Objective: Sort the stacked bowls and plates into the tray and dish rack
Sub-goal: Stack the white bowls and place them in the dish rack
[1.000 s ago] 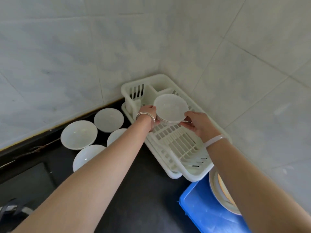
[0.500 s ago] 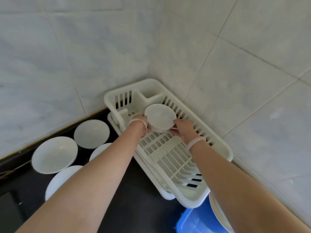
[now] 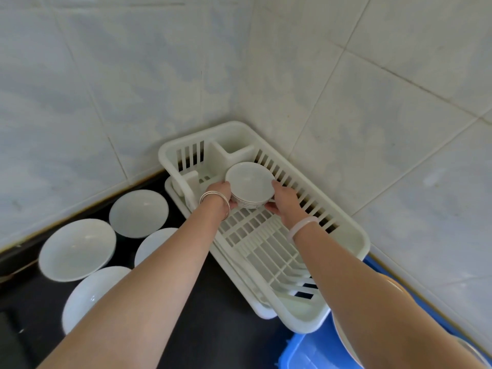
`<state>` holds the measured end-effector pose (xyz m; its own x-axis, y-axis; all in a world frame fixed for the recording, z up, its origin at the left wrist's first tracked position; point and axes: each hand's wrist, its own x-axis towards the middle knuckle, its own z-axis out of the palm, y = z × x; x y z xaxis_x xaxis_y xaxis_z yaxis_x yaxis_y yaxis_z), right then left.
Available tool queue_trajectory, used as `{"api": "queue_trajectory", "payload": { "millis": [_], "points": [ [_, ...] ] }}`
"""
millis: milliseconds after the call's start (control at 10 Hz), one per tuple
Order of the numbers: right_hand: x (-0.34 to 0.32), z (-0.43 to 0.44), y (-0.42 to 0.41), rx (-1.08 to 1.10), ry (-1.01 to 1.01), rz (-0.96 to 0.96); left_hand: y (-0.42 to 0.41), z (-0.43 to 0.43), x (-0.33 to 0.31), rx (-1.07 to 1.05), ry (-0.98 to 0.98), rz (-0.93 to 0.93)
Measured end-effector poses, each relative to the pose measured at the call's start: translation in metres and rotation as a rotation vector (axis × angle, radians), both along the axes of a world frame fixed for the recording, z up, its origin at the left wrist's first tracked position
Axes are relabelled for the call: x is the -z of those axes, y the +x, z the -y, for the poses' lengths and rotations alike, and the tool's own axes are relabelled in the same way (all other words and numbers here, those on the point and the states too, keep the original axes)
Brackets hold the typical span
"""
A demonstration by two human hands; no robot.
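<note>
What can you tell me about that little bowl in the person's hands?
The small bowl is white and glossy, ceramic by its look, with thin lines round its lower outside. Upright and empty, it is at the far end of the white dish rack, held by the left hand and right hand on opposite sides. Whether it touches the rack floor is hidden.

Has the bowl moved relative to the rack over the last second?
Yes. Against the rack, the bowl has dropped from above the rim to down inside, near the far end.

Two tiled walls (image 3: pixel 133 75) (pale, marbled, thin grey grout) meet in a corner. A black counter (image 3: pixel 221 336) lies below them.
</note>
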<state>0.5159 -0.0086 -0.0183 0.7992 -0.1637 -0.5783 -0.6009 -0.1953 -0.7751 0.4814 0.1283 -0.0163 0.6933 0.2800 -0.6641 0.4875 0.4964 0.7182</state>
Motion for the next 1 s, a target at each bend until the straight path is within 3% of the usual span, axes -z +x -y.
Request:
{"api": "queue_trajectory", "payload": {
  "millis": [200,300,400,700,900,1000],
  "points": [
    [-0.009,0.002,-0.012,-0.06,0.0,0.039,-0.003,0.001,-0.003,-0.027,-0.01,0.003],
    [-0.017,0.005,-0.021,-0.132,-0.203,0.226,-0.003,-0.003,-0.006,-0.04,0.043,0.0],
    [-0.032,0.005,-0.037,-0.2,-0.269,0.308,-0.014,-0.007,-0.016,0.046,0.117,0.045],
    [-0.078,-0.021,-0.131,-0.373,-0.148,0.406,-0.13,-0.033,-0.043,0.181,0.438,0.188],
    [-0.055,-0.058,-0.2,-0.472,-0.091,0.287,-0.228,-0.056,-0.038,0.163,0.76,0.068],
    [-0.028,-0.067,-0.216,-0.507,-0.206,0.265,-0.264,-0.071,-0.021,0.124,0.82,-0.042]
  ]
}}
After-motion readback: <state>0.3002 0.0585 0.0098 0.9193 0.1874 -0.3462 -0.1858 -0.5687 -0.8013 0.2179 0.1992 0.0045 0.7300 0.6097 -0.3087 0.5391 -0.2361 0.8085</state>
